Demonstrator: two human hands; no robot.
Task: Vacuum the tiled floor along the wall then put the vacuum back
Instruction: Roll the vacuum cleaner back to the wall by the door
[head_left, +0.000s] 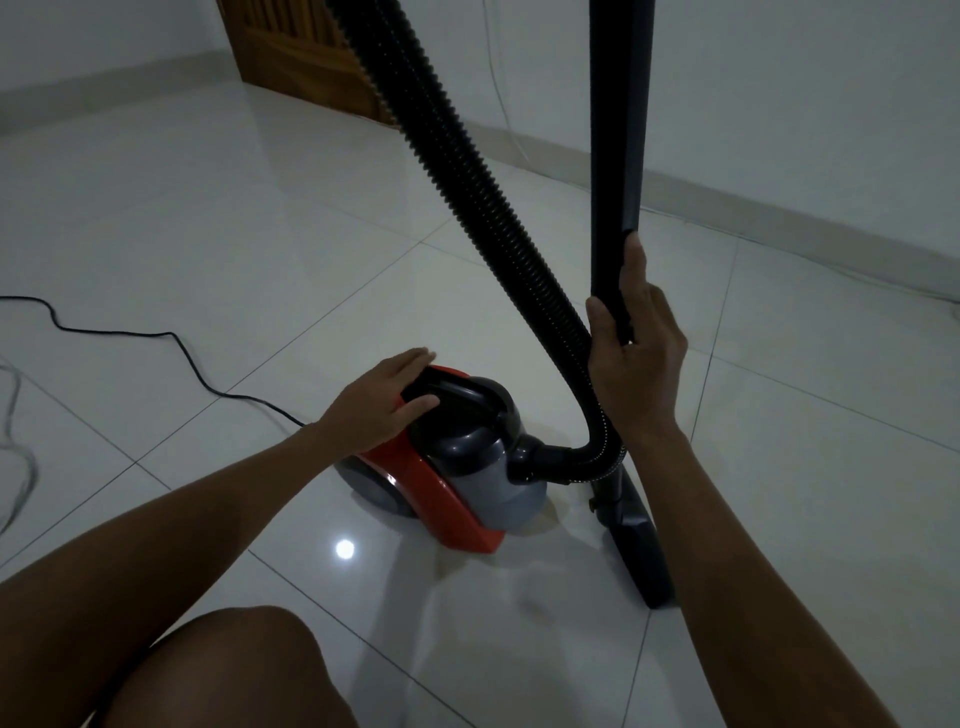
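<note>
The red and grey vacuum (457, 467) sits on the tiled floor (234, 234), out in the room and well apart from the wall (779, 93). The left hand (387, 400) rests on the vacuum's black carry handle (457, 387), thumb and fingers starting to wrap it; whether they close fully around it cannot be told in this dim light. The right hand (631, 353) grips the upright black wand (618, 156) just beside the vacuum, with the floor head (641, 545) standing on the tiles on the vacuum's far side from the left hand. The ribbed hose (467, 171) rises from the vacuum's front, and the power cord (156, 338) trails away behind it across the floor. Judging from the parked wand and the reach for the handle, this looks like either the start or the close of the job; the tiles show no sign either way. Carrying the vacuum back remains.
</note>
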